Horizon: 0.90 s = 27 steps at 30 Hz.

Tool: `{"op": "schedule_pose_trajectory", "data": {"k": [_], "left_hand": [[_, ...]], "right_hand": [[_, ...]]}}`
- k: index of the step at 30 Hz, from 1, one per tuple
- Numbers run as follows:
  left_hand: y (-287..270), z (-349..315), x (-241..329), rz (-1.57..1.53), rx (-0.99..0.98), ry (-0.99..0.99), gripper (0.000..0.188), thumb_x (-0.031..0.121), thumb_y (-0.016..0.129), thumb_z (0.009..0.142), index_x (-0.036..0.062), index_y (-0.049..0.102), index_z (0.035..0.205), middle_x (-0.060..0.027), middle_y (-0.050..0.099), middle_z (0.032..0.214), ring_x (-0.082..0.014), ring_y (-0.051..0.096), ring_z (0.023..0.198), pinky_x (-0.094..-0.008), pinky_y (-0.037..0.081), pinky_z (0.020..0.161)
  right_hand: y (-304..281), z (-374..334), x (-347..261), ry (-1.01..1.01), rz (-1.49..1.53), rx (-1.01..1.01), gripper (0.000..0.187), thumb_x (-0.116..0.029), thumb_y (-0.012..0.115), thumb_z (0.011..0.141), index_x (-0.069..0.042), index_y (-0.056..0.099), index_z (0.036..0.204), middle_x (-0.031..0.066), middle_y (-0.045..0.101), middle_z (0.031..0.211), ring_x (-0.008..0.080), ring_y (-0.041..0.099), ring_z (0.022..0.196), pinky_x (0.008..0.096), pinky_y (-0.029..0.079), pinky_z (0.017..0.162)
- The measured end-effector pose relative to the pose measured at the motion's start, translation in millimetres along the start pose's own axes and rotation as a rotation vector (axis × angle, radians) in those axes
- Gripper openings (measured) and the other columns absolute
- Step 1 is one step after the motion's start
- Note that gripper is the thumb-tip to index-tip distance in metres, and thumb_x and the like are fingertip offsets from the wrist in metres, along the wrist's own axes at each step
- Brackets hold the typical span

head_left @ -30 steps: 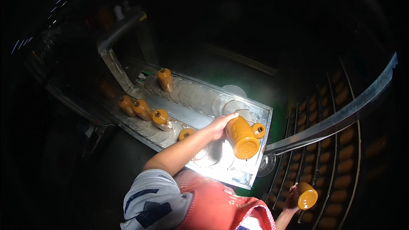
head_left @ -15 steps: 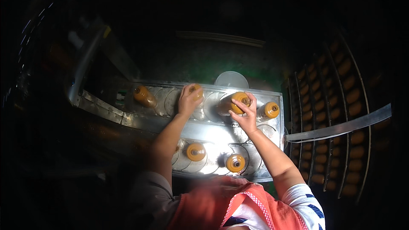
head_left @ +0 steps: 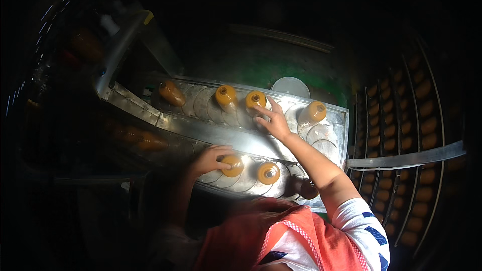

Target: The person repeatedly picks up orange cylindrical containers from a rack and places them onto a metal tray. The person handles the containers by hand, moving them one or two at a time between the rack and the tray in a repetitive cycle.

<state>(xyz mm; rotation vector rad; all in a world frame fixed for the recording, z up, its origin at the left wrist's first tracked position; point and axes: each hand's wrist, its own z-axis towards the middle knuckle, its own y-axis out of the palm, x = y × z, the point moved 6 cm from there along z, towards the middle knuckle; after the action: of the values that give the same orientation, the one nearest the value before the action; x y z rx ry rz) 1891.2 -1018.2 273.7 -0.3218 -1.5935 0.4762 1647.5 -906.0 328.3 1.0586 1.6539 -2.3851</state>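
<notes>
An orange-brown bottle (head_left: 232, 165) stands in the near row of a metal conveyor (head_left: 221, 133). My left hand (head_left: 207, 159) is closed round its left side, thumb in front. In the far row my right hand (head_left: 273, 119) grips another orange-brown bottle (head_left: 255, 100) from the right, thumb and fingers on its upper part. Just left of that stands an upright bottle (head_left: 226, 95), and farther left a tilted bottle (head_left: 171, 93). Another bottle (head_left: 316, 112) stands at the far row's right. In the near row are an upright bottle (head_left: 268, 173) and a dark, leaning bottle (head_left: 307, 189).
A round pale lid or tub (head_left: 291, 87) sits behind the conveyor. Racks (head_left: 396, 140) with many orange-brown pieces stand at the right. A curved metal strip (head_left: 411, 155) juts across them. At the left is a metal frame (head_left: 123, 52); the surroundings are dark.
My left hand has let go of a far-row bottle and taken hold of one in the near row. My right hand has shifted its bottle left, closer to its neighbour. The view has turned slightly.
</notes>
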Motion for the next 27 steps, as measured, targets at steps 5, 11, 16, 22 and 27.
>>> {"op": "schedule_pose_trajectory", "data": {"k": [5,11,16,22,27], "left_hand": [[24,-20,-4,-0.175,0.008,0.129,0.042,0.013,0.079,0.078,0.0111,0.068,0.119,-0.0068,0.057,0.144,-0.0282,0.054,0.129,-0.0365,0.044,0.106],[42,-20,10,-0.117,0.023,0.151,0.033,0.014,0.078,0.080,0.0084,0.068,0.110,-0.0068,0.060,0.140,-0.0292,0.055,0.129,-0.0369,0.046,0.104],[58,-18,36,-0.175,0.027,0.097,0.033,0.008,0.077,0.078,0.0063,0.068,0.109,-0.0120,0.058,0.141,-0.0328,0.053,0.128,-0.0391,0.044,0.106],[97,14,196,-0.090,0.538,0.440,0.032,-0.008,0.062,0.072,-0.0002,0.067,0.103,-0.0156,0.069,0.114,-0.0342,0.059,0.110,-0.0445,0.047,0.096],[234,56,371,-0.496,0.186,0.472,0.018,-0.006,0.065,0.085,0.0024,0.073,0.098,-0.0091,0.072,0.098,-0.0149,0.067,0.087,-0.0244,0.054,0.070]], "right_hand": [[-39,-57,-39,0.238,0.359,0.016,0.036,-0.009,0.072,0.089,-0.015,0.070,0.124,0.0139,0.049,0.138,0.0257,0.052,0.124,0.0336,0.050,0.097],[-126,-162,-71,0.263,0.167,0.306,0.030,0.002,0.068,0.087,-0.003,0.071,0.116,0.0114,0.061,0.119,0.0218,0.060,0.109,0.0306,0.051,0.090],[-215,-287,-88,0.467,0.072,0.521,0.026,-0.001,0.067,0.088,-0.006,0.073,0.113,0.0076,0.064,0.109,0.0193,0.062,0.104,0.0290,0.050,0.089],[-353,-453,-84,0.397,-0.158,0.795,0.025,-0.002,0.067,0.088,-0.006,0.073,0.112,0.0068,0.066,0.105,0.0187,0.063,0.099,0.0284,0.050,0.086],[-465,-597,-114,0.502,-0.090,0.967,0.025,0.003,0.065,0.087,-0.005,0.074,0.109,0.0059,0.065,0.102,0.0134,0.061,0.088,0.0242,0.048,0.074]]}}
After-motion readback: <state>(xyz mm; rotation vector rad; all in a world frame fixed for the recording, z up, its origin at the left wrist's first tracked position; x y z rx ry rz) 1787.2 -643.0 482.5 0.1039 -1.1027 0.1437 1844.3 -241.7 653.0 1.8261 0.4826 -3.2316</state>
